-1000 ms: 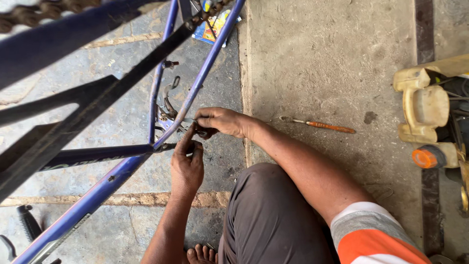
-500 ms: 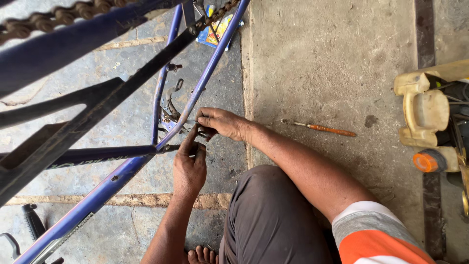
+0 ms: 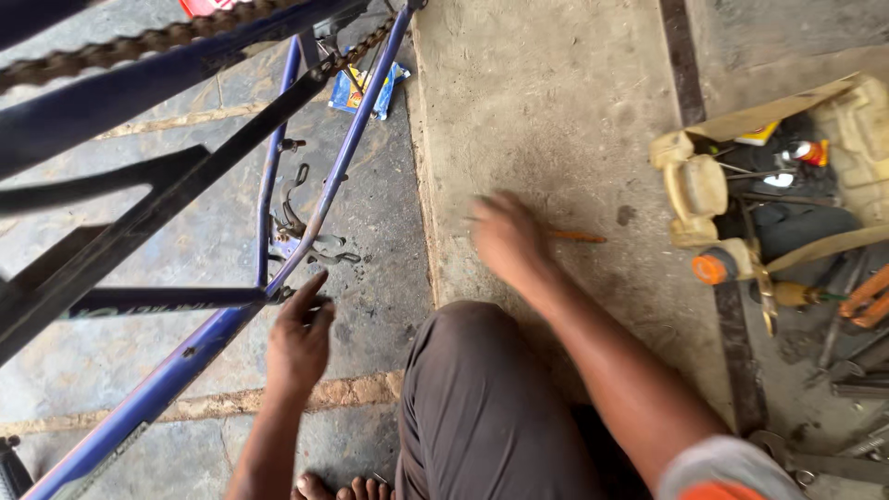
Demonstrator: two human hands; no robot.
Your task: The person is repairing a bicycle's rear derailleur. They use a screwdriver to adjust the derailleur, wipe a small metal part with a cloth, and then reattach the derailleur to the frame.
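Note:
A blue bicycle frame (image 3: 231,319) lies upturned across the left of the view, its rusty chain (image 3: 120,46) at the top. My left hand (image 3: 298,338) rests with fingertips on the frame tube near a brake part (image 3: 306,231), holding nothing I can see. My right hand (image 3: 505,236), blurred by motion, hovers above the concrete floor, just left of an orange-handled screwdriver (image 3: 579,237). Its fingers look spread and empty.
A cut-open cream plastic can (image 3: 704,185) holding tools and small bottles sits at the right. Loose wrenches and tools (image 3: 852,370) lie below it. A blue packet (image 3: 366,88) lies on the floor near the frame. My bent knee (image 3: 482,389) fills the bottom centre.
My right hand has left the brake area on the frame and swung right toward the screwdriver. The left hand stays by the frame. The camera has turned right, showing more tools.

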